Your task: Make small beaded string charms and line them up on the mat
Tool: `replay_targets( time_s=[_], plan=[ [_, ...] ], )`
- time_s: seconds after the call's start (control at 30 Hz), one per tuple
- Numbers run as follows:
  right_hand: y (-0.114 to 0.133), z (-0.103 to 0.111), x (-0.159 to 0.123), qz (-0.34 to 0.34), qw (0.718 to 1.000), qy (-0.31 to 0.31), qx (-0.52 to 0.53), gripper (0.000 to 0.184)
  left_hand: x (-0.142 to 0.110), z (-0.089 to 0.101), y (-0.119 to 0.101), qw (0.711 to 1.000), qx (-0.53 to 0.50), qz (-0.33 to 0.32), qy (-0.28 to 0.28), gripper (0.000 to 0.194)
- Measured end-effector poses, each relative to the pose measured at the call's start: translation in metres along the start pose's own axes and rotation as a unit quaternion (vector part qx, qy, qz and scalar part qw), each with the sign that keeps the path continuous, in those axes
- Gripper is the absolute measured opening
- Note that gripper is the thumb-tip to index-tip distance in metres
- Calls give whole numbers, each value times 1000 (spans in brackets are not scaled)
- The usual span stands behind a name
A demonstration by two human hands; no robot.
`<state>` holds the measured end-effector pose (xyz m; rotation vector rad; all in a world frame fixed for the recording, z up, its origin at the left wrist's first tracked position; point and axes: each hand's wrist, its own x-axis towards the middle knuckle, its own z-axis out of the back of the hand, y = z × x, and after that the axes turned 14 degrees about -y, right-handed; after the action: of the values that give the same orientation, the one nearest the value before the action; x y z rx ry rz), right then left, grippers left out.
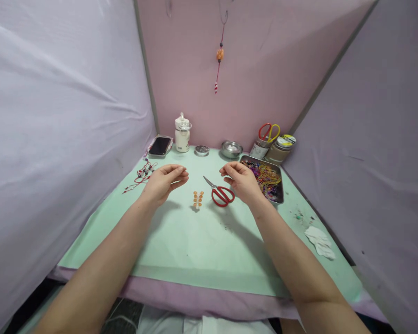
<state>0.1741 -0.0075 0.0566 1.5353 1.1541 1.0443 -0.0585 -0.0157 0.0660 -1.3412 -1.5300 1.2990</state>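
My left hand (167,181) is raised over the table, thumb and fingertips pinched together. Across from it, my right hand (238,178) makes a similar pinch near the metal tray. Whatever either pinch holds is too fine to make out. Between and below the hands is a small cluster of orange beads (198,199) in two rows with a pale middle; I cannot tell whether it lies on the table or hangs just above it. Red-handled scissors (221,195) lie beside it, blades pointing up and left, close to my right hand.
A metal tray (281,190) holds colourful cords. Behind stand a white bottle (182,134), a round tin (201,150), a metal bowl (231,149) and jars (280,150). At left are a phone (160,146) and beaded red cords (144,172). White tissue (319,242) lies right; a beaded pendant (219,54) hangs behind.
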Motion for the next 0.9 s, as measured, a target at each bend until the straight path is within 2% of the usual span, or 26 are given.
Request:
replay_targets(
  time_s=[0.23,0.33,0.53,0.67,0.9],
  plan=[
    [10,11,-35,-20,998,51,15,21,-43,14,-16,1000,28,7,-5,22],
    [12,11,-43,-17,998,58,9,20,-50,16,-16,999,35,4,-5,22],
    [-10,18,-38,-29,998,50,-20,18,-32,14,7,997,60,39,13,27],
    [-27,25,-33,-11,997,38,-62,16,-18,12,25,996,79,43,8,31],
    [-32,26,-38,19,993,42,-108,13,-13,14,36,982,173,-72,33,26]
  ],
)
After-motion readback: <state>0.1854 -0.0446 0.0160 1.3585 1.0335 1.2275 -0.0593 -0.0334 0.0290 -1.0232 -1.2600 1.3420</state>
